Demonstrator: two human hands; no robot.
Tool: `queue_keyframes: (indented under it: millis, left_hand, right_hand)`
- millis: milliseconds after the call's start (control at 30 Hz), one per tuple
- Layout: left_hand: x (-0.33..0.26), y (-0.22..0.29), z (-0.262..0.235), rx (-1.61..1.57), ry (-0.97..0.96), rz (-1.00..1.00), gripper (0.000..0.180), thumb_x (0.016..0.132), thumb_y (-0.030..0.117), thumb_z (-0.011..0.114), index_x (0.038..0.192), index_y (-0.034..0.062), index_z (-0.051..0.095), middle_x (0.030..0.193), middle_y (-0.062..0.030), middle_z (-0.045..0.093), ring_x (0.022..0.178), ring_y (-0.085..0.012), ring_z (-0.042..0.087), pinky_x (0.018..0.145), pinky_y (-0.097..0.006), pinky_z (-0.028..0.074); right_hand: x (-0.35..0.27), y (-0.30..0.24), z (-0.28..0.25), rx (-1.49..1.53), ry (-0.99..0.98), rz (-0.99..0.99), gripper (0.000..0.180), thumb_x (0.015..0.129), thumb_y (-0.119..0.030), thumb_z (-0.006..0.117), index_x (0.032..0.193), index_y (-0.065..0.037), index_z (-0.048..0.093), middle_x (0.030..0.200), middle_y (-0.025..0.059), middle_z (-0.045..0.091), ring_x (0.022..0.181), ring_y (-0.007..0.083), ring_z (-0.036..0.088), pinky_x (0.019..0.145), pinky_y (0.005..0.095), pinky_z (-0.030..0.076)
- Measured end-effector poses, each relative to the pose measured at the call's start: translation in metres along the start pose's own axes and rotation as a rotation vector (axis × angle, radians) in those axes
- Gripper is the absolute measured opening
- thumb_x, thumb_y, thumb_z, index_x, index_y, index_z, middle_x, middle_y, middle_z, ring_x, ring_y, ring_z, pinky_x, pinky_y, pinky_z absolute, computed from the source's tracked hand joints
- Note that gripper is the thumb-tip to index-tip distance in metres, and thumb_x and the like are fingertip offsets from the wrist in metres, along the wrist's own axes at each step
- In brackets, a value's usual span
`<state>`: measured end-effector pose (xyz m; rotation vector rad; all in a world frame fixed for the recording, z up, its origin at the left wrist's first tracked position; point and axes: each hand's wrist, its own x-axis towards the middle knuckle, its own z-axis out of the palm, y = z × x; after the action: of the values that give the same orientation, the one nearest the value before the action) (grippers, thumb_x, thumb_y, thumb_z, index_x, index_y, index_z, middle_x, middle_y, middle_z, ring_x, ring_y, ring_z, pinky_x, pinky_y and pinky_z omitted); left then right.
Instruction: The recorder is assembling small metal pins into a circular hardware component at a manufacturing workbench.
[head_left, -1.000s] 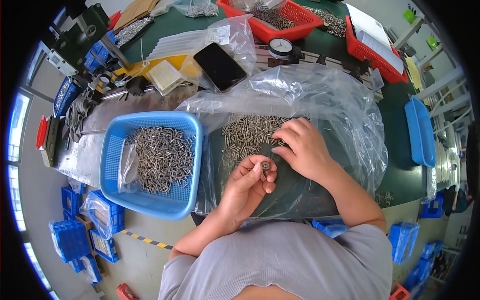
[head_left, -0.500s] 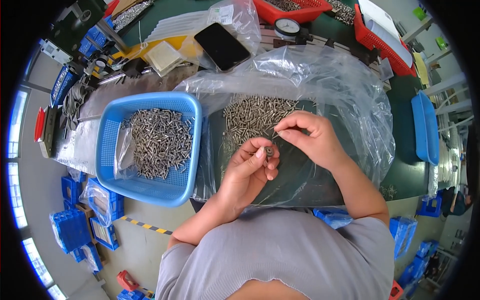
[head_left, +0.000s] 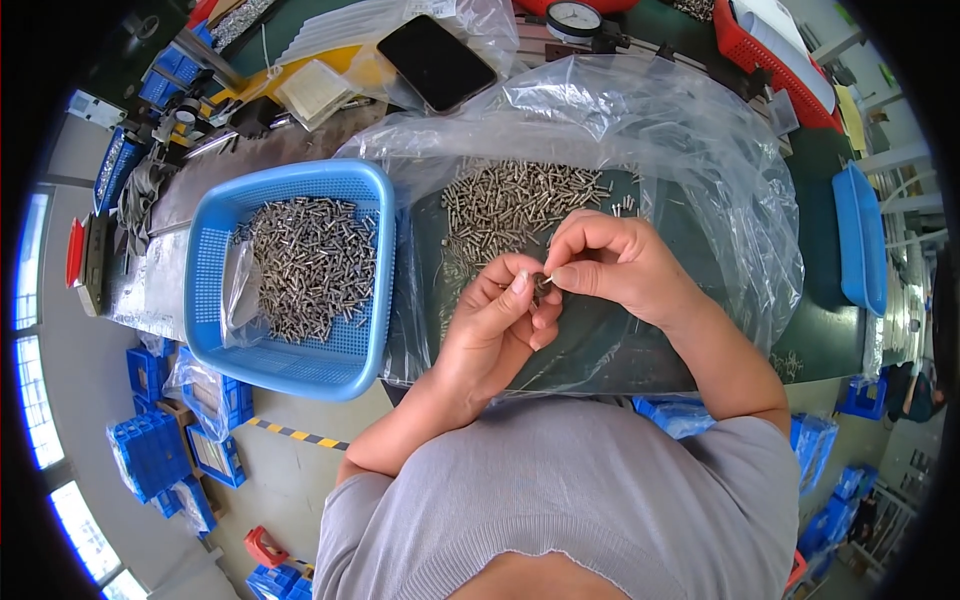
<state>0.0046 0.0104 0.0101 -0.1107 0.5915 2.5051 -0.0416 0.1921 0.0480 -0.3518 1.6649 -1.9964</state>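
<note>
1. The left hand [head_left: 492, 328] has its fingers curled around a small round metal piece [head_left: 542, 287], held above the table [head_left: 825, 255] toward its near edge.
2. The right hand [head_left: 632, 270] pinches a slim metal pin [head_left: 550, 280], mostly hidden, between thumb and forefinger, right at the round piece; whether the two touch, I cannot tell.
3. Just beyond both hands, a heap of metal pins [head_left: 515, 200] lies on a clear plastic bag [head_left: 690, 130].
4. Left of the bag, by the table's near edge, a blue plastic basket [head_left: 270, 378] contains more pins [head_left: 315, 270].
5. Farther toward the table's far edge lies a black smartphone [head_left: 437, 62].
</note>
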Motion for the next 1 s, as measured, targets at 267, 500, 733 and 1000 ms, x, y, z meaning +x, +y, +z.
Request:
queue_keyframes:
  millis: [267,500,733,1000]
  left_hand:
    - [0.001,0.001,0.003,0.034,0.033,-0.014,0.013,0.094,0.02,0.055,0.101,0.0087,0.056,0.086,-0.005,0.059,0.068,-0.0094,0.047,0.058,-0.024,0.037]
    - [0.001,0.002,-0.002,0.067,-0.012,-0.058,0.019,0.091,0.024,0.061,0.096,0.0062,0.057,0.08,-0.0061,0.059,0.061,-0.0103,0.046,0.052,-0.024,0.036]
    - [-0.001,0.0,0.004,0.075,0.06,-0.047,0.019,0.093,0.024,0.058,0.099,0.0067,0.056,0.084,-0.0065,0.06,0.067,-0.012,0.051,0.056,-0.026,0.041]
    - [0.002,0.002,0.0,-0.007,-0.045,0.03,0.018,0.096,0.02,0.05,0.104,0.0045,0.056,0.098,-0.0108,0.059,0.078,-0.0137,0.053,0.063,-0.027,0.043]
  right_hand:
    - [-0.002,0.0,0.001,-0.212,-0.024,-0.064,0.01,0.08,-0.002,0.069,0.088,-0.003,0.063,0.091,0.0004,0.054,0.083,0.0078,0.053,0.072,0.0214,0.044]
    - [-0.003,-0.008,0.005,-0.321,0.023,-0.041,0.018,0.075,-0.006,0.073,0.091,-0.005,0.064,0.09,-0.0008,0.054,0.083,0.0084,0.053,0.07,0.0228,0.043]
    - [-0.005,-0.008,0.0,-0.479,0.03,-0.202,0.017,0.072,-0.007,0.075,0.087,-0.006,0.065,0.09,0.0013,0.058,0.081,0.0122,0.055,0.067,0.025,0.041]
    - [0.009,0.0,-0.021,-0.968,0.21,-0.405,0.014,0.073,0.0,0.07,0.086,-0.006,0.066,0.087,0.0053,0.059,0.078,0.0201,0.057,0.068,0.0291,0.046]
